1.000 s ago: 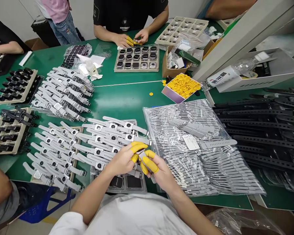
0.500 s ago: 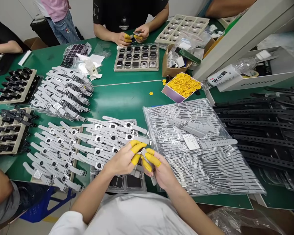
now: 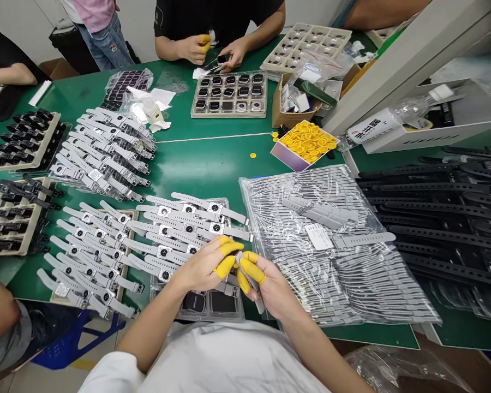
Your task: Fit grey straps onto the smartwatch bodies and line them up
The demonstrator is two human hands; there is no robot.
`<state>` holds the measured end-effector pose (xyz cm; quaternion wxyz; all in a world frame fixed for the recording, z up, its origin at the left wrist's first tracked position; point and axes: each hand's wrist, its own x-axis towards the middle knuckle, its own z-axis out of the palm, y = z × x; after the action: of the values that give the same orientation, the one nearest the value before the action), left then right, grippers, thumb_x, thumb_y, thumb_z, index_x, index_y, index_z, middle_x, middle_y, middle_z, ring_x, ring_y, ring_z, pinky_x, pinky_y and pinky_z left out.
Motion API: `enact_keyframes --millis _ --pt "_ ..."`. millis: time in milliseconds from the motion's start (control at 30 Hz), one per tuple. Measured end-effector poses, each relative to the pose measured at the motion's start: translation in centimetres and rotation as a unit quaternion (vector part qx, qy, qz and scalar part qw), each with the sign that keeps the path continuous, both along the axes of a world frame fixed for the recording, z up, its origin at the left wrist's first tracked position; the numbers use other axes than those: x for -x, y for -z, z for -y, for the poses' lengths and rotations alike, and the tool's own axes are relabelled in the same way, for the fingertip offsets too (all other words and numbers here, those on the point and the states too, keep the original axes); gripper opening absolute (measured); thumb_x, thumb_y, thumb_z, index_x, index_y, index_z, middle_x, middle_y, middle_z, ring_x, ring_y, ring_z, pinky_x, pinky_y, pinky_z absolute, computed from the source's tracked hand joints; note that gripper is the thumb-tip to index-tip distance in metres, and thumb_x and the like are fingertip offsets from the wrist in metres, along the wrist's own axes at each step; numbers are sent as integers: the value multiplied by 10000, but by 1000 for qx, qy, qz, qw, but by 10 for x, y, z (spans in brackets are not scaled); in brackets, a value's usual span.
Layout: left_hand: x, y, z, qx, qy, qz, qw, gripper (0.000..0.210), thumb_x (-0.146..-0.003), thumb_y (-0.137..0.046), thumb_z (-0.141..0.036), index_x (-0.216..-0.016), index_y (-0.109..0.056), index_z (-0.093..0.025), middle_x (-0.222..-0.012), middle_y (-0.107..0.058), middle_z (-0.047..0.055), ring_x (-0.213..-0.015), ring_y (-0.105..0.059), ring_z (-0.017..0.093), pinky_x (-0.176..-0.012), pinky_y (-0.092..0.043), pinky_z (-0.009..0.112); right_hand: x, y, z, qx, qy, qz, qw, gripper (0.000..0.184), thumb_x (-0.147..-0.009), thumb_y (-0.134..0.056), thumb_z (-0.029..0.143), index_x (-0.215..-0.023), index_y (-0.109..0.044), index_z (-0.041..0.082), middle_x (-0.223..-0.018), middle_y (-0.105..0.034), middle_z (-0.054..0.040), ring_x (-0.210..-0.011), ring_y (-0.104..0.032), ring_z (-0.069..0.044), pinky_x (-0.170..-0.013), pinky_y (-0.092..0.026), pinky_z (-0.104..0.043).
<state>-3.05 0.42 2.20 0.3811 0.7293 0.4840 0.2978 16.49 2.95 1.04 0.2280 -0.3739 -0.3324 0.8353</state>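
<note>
Yellow finger cots cover several fingertips of both my hands, which meet over the front edge of the watch tray point(image 3: 238, 312). My left hand point(image 3: 207, 266) pinches a smartwatch body, mostly hidden behind the fingers. In my right hand point(image 3: 268, 281) is a grey watch strap point(image 3: 251, 279), its end against the watch and its tail hanging below the palm. Left of my hands, finished-looking grey-strapped watches point(image 3: 189, 229) lie in rows, backs up. Dark watch faces show in the tray under my wrists.
A plastic bag of grey straps point(image 3: 311, 251) lies on the right, black straps point(image 3: 445, 218) beyond it. A box of yellow finger cots point(image 3: 306, 144) stands ahead. Across the table a co-worker's hands point(image 3: 233, 54) hold a watch over another tray point(image 3: 229, 112). A slanted post point(image 3: 396, 60) rises at right.
My hands stay in nearly the same place; the strap has turned more upright and the watch is more covered by my fingers. The co-worker's hands have moved apart.
</note>
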Motion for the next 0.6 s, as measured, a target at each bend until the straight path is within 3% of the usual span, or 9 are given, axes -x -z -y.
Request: enact_keyframes --millis 133,267,333,400,467,500,533,600 --pt "-2 4 1 27 -72 71 995 390 -1014 -576 -300 -1387 -557 -188 -1178 -687 117 -1042 -659 228 -902 -564 376 1 1 -2 -21 25 1 999 384 -897 -711 593 -938 -619 223 -605 -596 38 -443 -460 -109 -447 -391 -250" --pt "-7 8 -2 -27 -177 166 970 185 -958 -698 -368 -1004 -712 -190 -1038 -693 76 -986 -648 210 -905 -539 371 1 2 -2 -65 -17 -2 998 411 -947 -637 619 -901 -595 213 -599 -546 50 -428 -406 -88 -432 -330 -241" --pt "-4 9 -5 -17 -246 260 934 241 -930 -735 -422 -965 -699 -186 -1041 -696 73 -977 -675 203 -895 -552 360 -1 3 -3 -69 -71 0 995 454 -964 -591 648 -864 -590 205 -567 -478 68 -412 -328 -75 -409 -261 -236" --pt "3 9 -10 6 -334 361 871 309 -919 -738 -479 -997 -648 -194 -1029 -716 58 -868 -709 177 -811 -577 330 -7 3 -5 -64 -128 19 989 499 -947 -587 688 -876 -614 194 -570 -444 72 -428 -298 -75 -407 -228 -236" --pt "10 10 -13 18 -411 423 807 348 -918 -731 -507 -1021 -579 -212 -1016 -736 38 -705 -704 141 -702 -586 301 -13 3 -8 -66 -144 50 986 527 -918 -608 716 -886 -620 191 -593 -457 66 -450 -313 -78 -419 -230 -237" --pt "11 11 -14 27 -430 432 793 352 -918 -730 -505 -1025 -555 -219 -1020 -744 34 -637 -687 126 -649 -582 286 -16 2 -9 -72 -131 64 987 521 -909 -626 713 -879 -610 193 -614 -480 60 -459 -333 -77 -433 -249 -239" --pt "11 12 -14 47 -427 427 796 347 -922 -727 -494 -1041 -546 -223 -1029 -751 38 -589 -670 118 -600 -572 273 -19 1 -9 -80 -107 73 988 504 -906 -645 698 -874 -596 198 -641 -508 53 -470 -358 -76 -451 -274 -240" --pt "5 14 -12 114 -360 382 843 299 -958 -680 -448 -1120 -571 -222 -1075 -761 65 -569 -667 124 -539 -559 265 -20 -1 -9 -94 -56 74 991 455 -918 -670 648 -873 -572 206 -694 -552 41 -500 -410 -79 -491 -325 -244"
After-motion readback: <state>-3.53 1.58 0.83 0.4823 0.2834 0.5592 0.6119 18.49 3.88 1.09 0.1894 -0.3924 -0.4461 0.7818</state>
